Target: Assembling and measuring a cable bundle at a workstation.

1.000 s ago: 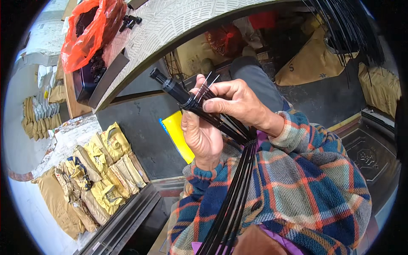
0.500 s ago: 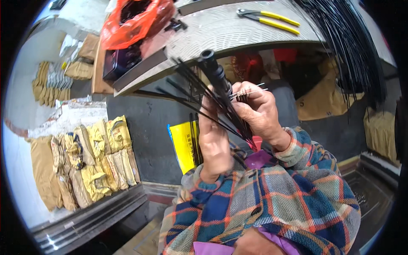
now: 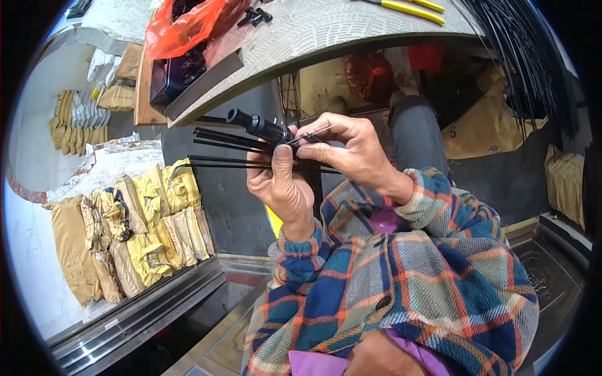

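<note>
In front of my chest I hold a black stepped tube (image 3: 256, 125), tilted with its open end up and to the left. Several thin black rods (image 3: 229, 161), like umbrella ribs, stick out leftward beside and below it. My left hand (image 3: 287, 193) is closed around the base of the tube and the rods, thumb on top. At the same joint, my right hand (image 3: 354, 150) pinches several thin rods with silvery wire ends (image 3: 324, 129) between thumb and fingers. The fingertips partly hide how these parts meet.
A patterned worktop (image 3: 301, 34) carries yellow-handled pliers (image 3: 411, 11), small black fittings (image 3: 255, 17) and a red plastic bag (image 3: 179, 34). A bundle of black rods (image 3: 533, 78) hangs over its right side. Paper-wrapped packages (image 3: 128, 213) lie at left; a brown sack (image 3: 486, 135) lies under the worktop.
The tube has tipped from nearly upright toward the left, and the rods now point left. My left hand has turned and closed around the joint. My right hand has shifted left, still pinching the thin rods.
</note>
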The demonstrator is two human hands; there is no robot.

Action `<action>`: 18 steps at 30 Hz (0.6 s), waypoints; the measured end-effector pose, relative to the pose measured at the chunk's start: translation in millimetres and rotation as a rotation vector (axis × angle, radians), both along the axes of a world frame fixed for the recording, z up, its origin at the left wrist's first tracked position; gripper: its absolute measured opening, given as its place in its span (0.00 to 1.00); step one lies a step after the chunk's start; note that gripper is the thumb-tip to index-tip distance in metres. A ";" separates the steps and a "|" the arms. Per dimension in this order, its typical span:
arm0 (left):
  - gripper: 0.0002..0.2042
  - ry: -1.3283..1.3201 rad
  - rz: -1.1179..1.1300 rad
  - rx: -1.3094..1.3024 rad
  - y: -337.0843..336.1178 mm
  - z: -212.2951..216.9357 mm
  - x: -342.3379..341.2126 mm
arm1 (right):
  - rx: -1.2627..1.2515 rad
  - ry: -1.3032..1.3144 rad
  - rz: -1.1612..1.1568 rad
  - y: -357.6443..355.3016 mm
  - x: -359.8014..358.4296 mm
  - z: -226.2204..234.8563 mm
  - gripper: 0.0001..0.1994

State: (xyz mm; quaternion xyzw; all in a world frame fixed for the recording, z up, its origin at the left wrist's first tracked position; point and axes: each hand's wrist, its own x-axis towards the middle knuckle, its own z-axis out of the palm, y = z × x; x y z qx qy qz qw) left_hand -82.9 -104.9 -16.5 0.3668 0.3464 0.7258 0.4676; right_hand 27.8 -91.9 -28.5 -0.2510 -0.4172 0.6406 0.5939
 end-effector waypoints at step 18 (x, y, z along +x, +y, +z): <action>0.17 0.059 0.050 -0.026 -4.2 -7.4 4.4 | 0.008 -0.244 -0.027 0.6 -7.1 -3.2 0.08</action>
